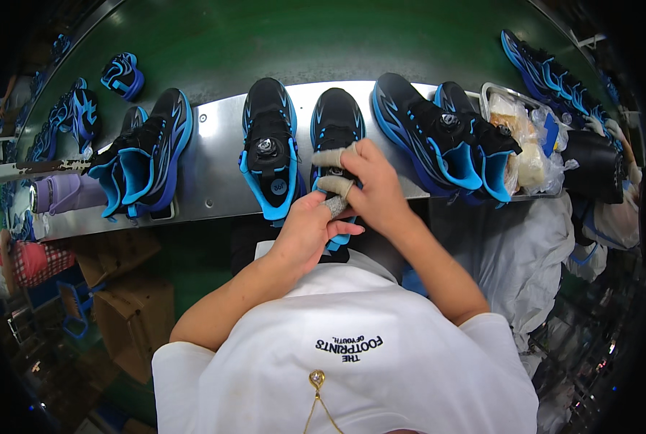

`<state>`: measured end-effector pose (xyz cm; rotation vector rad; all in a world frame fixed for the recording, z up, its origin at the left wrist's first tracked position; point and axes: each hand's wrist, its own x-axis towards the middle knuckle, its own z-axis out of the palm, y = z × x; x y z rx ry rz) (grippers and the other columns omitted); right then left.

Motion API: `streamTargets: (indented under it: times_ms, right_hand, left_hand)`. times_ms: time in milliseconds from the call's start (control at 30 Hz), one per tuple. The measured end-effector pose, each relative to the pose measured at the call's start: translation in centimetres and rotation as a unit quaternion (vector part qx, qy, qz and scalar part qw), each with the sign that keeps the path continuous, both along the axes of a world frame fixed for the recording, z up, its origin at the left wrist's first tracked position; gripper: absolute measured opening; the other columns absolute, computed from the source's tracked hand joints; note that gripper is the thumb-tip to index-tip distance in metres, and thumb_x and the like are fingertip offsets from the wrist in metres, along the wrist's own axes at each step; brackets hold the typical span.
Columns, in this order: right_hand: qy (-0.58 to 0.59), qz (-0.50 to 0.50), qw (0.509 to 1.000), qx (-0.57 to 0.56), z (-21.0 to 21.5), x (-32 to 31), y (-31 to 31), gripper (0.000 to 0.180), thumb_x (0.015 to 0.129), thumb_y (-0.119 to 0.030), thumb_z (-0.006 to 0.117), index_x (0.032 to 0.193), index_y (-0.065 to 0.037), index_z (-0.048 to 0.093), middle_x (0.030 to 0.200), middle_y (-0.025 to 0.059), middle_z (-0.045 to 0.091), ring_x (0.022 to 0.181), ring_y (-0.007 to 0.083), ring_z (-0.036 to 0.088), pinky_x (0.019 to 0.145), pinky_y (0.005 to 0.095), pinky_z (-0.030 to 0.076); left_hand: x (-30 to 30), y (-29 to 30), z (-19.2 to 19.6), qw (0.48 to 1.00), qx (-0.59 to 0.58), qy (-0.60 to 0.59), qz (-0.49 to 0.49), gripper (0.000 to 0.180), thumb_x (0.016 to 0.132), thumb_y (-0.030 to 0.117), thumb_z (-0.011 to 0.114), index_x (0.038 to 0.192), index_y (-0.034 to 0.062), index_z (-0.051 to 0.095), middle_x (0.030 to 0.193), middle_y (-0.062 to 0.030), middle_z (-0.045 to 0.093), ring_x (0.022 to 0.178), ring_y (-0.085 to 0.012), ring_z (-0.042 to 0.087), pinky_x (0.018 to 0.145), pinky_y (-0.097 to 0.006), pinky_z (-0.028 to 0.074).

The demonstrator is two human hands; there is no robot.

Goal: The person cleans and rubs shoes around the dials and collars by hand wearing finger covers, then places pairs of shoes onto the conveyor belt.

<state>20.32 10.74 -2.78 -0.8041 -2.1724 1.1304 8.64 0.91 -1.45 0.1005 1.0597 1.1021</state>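
Note:
A black and blue sneaker (pixel 337 112) lies on the metal ledge before me, toe pointing away. My right hand (pixel 377 189) bends over its tongue and collar from the right, with pale finger covers on some fingers. Against the heel end, my left hand (pixel 305 235) closes in from the left, a grey cover on one finger. The hands meet there and hide most of the shoe's opening. Just to the left stands a matching sneaker (pixel 268 116), with a round dial on its tongue, touched by neither hand.
Sneakers stand in pairs at left (pixel 171 137) and right (pixel 410 108) on the metal ledge (pixel 218 159). A tray (pixel 488 94) with plastic-wrapped items sits at right. Beyond runs a green surface (pixel 301 36) carrying more shoes. Cardboard boxes (pixel 138 318) and a lilac bottle (pixel 69 194) are at left.

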Motion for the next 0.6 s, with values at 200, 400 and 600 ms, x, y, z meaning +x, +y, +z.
streamTargets:
  times_ms: [200,400,600]
  right_hand:
    - [-0.034,0.23,0.956,-0.177,2.2,0.4,4.9,0.054,0.079,-0.007,0.069,0.132,-0.013,0.061,0.091,0.0065,0.056,0.083,0.0181,0.051,0.076,0.0298,0.045]
    - [-0.038,0.09,0.993,-0.059,1.1,0.0,1.2,0.042,0.079,-0.005,0.07,0.121,-0.011,0.067,0.089,0.0081,0.049,0.08,0.0219,0.051,0.074,0.0303,0.046]
    - [0.047,0.038,0.985,-0.16,-0.4,0.0,3.2,0.033,0.088,-0.014,0.068,0.121,-0.011,0.068,0.092,0.0057,0.062,0.082,0.0162,0.057,0.074,0.029,0.046]
  left_hand:
    - [-0.1,0.2,0.8,1.0,0.006,0.008,0.003,0.026,0.099,0.009,0.049,0.12,-0.006,0.053,0.115,-0.015,0.061,0.112,-0.027,0.063,0.078,-0.032,0.059]
    - [-0.1,0.1,0.7,1.0,0.012,0.0,0.003,0.026,0.098,0.007,0.045,0.119,-0.0058,0.052,0.115,-0.0147,0.061,0.113,-0.0257,0.062,0.076,-0.031,0.059]
    - [-0.9,-0.1,0.3,0.999,0.034,-0.042,0.007,0.03,0.099,0.014,0.05,0.122,-0.0063,0.05,0.115,-0.0159,0.058,0.112,-0.0316,0.063,0.074,-0.032,0.059]
